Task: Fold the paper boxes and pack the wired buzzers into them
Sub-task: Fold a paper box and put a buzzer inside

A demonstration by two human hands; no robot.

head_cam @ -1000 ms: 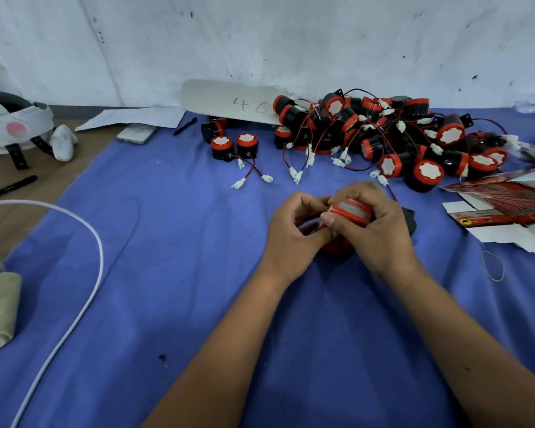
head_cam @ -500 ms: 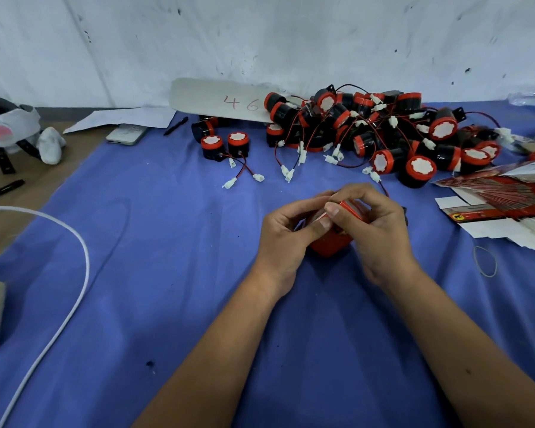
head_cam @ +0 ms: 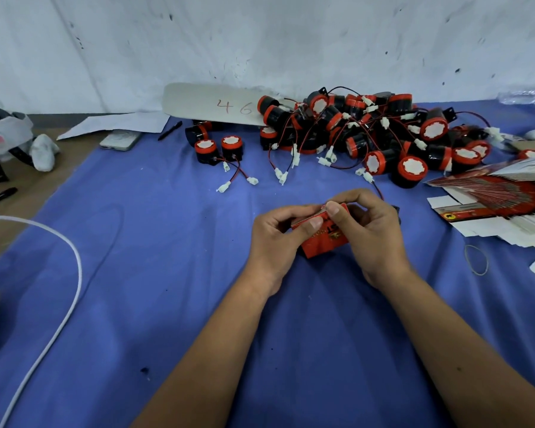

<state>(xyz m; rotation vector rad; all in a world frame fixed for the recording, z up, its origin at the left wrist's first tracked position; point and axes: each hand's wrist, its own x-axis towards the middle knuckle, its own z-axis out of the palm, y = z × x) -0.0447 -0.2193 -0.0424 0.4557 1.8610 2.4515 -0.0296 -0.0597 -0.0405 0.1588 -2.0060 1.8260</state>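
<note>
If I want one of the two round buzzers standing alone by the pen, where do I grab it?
Take the right one of the pair by its black round body, fingers coming down from above on either side, below the red rim. It stands upright with its white-topped face up, so the sides are free. Its wire trails toward you, so I would lift gently in case it snags its neighbour.

Even, soft light; faint shadow under my hands (head_cam: 322,239). Wide-angle bending at the edges. Box stack (head_cam: 501,199) right of my hands slightly blurred. No glare.
</note>
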